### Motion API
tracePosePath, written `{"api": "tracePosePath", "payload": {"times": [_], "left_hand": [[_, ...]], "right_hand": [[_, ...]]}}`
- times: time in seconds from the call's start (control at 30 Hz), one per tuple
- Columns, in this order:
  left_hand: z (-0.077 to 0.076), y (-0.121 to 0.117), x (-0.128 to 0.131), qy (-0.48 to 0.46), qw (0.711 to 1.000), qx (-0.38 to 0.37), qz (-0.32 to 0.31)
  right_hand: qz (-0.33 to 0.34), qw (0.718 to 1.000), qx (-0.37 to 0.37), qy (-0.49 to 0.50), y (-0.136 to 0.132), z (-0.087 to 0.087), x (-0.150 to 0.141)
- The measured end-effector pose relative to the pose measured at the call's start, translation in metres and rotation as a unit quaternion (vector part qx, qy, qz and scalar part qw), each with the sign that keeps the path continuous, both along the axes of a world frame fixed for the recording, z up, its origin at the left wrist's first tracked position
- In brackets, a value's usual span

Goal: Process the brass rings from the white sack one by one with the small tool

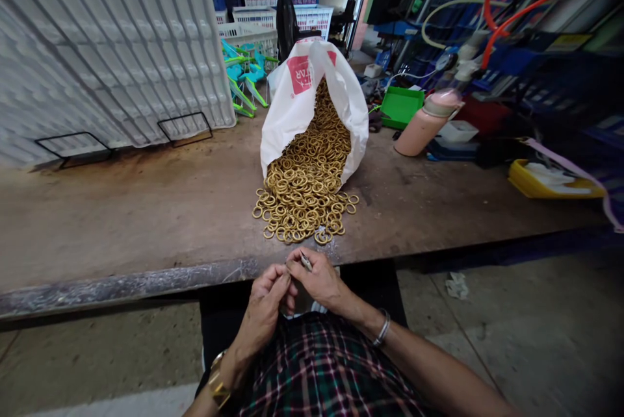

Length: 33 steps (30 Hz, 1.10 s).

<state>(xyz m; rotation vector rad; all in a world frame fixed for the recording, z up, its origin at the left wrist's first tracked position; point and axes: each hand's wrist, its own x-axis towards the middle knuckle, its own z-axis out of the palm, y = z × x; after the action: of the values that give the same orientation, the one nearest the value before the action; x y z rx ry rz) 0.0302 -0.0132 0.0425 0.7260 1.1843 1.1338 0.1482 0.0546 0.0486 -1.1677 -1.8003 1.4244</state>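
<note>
My left hand [271,293] is closed in a pinch just off the table's front edge, fingertips touching those of my right hand. Whatever it pinches is too small or hidden to name. My right hand [322,282] curls around a small pale metal tool [306,262], of which only a short piece shows between thumb and forefinger; its kind is unclear. Just beyond both hands, a heap of brass-coloured rings [305,199] spills out over the table. The rings come from the mouth of a white plastic bag [277,125] with red print, lying on its side.
The brown table [160,209] has a worn front edge. At left stand ribbed white panels [121,47] on black wire stands. Teal and green plastic pieces [248,76] lie behind. On the right are a pink bottle [422,128], a green tray [402,107] and a yellow tray [550,186].
</note>
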Motion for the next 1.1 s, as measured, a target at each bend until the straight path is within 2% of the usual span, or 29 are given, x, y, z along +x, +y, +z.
{"api": "tracePosePath", "payload": {"times": [0.27, 0.53, 0.77, 0.83, 0.93, 1.03, 1.1], "left_hand": [[-0.007, -0.003, -0.003, 0.006, 1.0, 0.015, 0.011], [-0.013, -0.005, -0.005, -0.077, 0.997, 0.015, 0.015], [-0.008, -0.006, -0.005, -0.112, 0.994, 0.013, 0.013], [-0.008, -0.007, -0.005, -0.107, 0.994, 0.011, 0.014], [-0.008, -0.007, -0.007, -0.09, 0.996, 0.015, 0.016], [-0.009, -0.007, -0.01, -0.071, 0.997, 0.03, 0.018], [-0.011, -0.007, -0.011, -0.056, 0.998, 0.04, 0.016]], "right_hand": [[0.012, 0.998, -0.051, 0.037, 0.0, 0.007, -0.002], [0.008, 0.995, -0.084, 0.053, -0.001, 0.007, -0.004], [0.012, 0.997, -0.066, 0.039, -0.002, 0.005, -0.006], [0.015, 0.998, -0.048, 0.025, -0.003, 0.005, -0.005], [0.032, 0.998, 0.034, -0.042, -0.005, 0.003, -0.003], [0.082, 0.979, 0.125, -0.136, -0.008, -0.002, 0.0], [0.108, 0.967, 0.155, -0.171, -0.01, -0.004, 0.001]]}}
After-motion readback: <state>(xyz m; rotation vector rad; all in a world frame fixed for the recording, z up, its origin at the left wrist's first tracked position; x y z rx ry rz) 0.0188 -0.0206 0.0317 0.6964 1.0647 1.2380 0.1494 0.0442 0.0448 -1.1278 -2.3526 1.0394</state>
